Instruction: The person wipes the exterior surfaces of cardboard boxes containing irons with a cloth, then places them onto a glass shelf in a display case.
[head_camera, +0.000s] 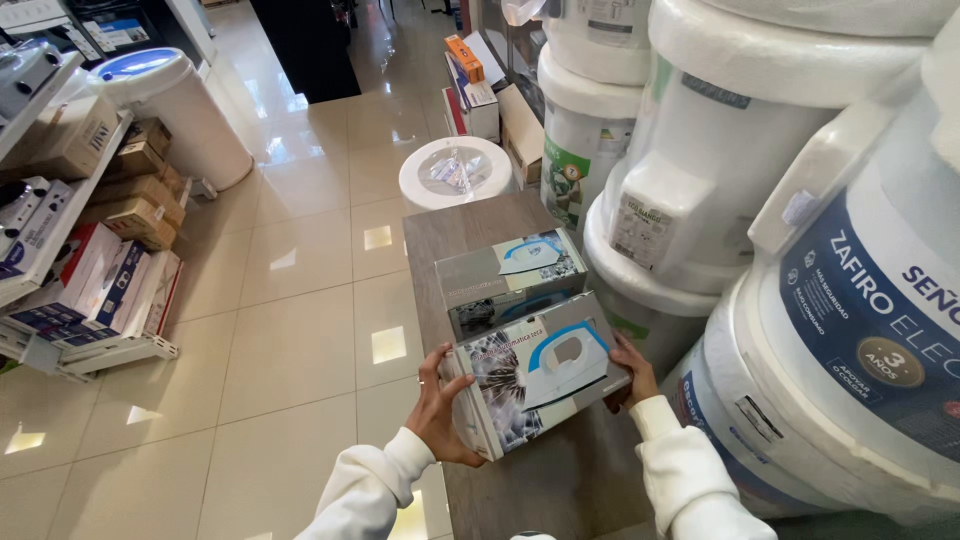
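Note:
I hold a grey cardboard box (540, 370) with a picture of a blue and white clothes iron on it, tilted above a brown wooden table (450, 235). My left hand (440, 405) grips its left end and my right hand (632, 370) grips its right end. A second matching iron box (510, 275) lies flat on the table just beyond the held one. Both my arms wear white sleeves.
Large white cylindrical appliances wrapped in foam and plastic (740, 170) are stacked along the right. A round white lid with a plastic bag (455, 172) sits past the table. Shelves with cardboard boxes (90, 270) line the left. A white drum (175, 110) stands far left on the glossy tile floor.

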